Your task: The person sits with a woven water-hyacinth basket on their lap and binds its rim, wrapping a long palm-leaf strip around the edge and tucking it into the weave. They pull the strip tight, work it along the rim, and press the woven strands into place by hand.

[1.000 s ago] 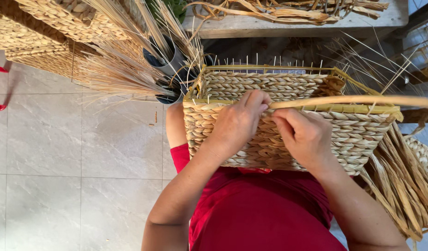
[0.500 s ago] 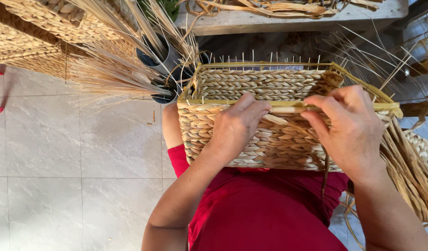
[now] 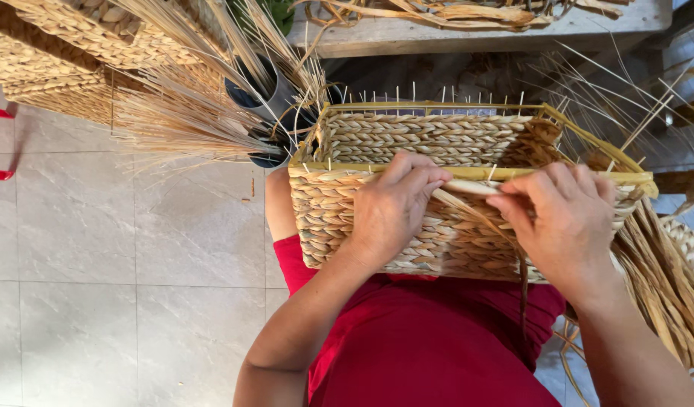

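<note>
While the rectangular basket of braided straw on a yellow wire frame [image 3: 407, 226] rests on the person's red-clad lap, the left hand [image 3: 396, 207] lies curled over its near rim. The right hand [image 3: 565, 218] pinches a flat pale straw strand [image 3: 467, 188] along that rim. Judging by this, rim weaving is in hand; the strand likely needs tucking tight against the frame.

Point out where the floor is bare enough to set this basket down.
Bare grey tiles lie between the dry stalk bundle and the red-clad lap. Crowded: loose fibre strips beside the right hand, woven stacks behind, left hand on the basket.
</note>
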Action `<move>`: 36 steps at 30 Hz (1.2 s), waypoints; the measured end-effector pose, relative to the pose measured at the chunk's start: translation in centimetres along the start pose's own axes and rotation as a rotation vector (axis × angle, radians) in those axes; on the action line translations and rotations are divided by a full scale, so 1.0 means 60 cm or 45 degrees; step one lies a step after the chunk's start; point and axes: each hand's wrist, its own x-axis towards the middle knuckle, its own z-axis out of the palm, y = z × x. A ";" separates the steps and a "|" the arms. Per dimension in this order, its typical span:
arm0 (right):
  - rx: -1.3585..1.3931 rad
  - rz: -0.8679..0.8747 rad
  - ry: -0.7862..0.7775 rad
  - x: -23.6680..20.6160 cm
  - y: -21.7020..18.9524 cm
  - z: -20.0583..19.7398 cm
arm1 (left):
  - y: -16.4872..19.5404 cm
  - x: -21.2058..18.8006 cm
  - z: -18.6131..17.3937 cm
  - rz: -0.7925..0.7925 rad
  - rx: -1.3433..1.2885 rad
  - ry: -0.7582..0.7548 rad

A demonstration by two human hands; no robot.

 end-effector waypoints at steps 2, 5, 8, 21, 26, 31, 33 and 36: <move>-0.003 0.071 -0.080 -0.006 0.005 0.003 | 0.002 -0.005 0.008 0.033 0.023 0.090; -0.014 0.102 -0.076 -0.009 0.010 0.010 | 0.005 -0.011 0.016 0.006 0.053 0.161; 0.007 0.119 -0.049 -0.007 0.008 0.013 | 0.006 -0.019 0.011 0.022 -0.126 0.294; 0.101 0.061 -0.058 -0.025 -0.069 -0.004 | -0.002 -0.012 0.001 0.072 -0.122 0.086; 0.712 0.243 -0.230 -0.054 -0.010 -0.030 | -0.005 0.004 -0.031 -0.138 -0.411 -0.141; 0.295 0.161 -0.200 -0.071 0.114 -0.094 | -0.005 0.017 -0.048 -0.130 -0.370 -0.319; -0.019 0.079 -0.180 -0.058 0.151 -0.093 | 0.000 0.015 -0.037 0.149 -0.203 -0.149; -0.187 0.099 -0.079 -0.016 0.195 -0.085 | 0.000 0.008 -0.022 0.201 -0.137 -0.076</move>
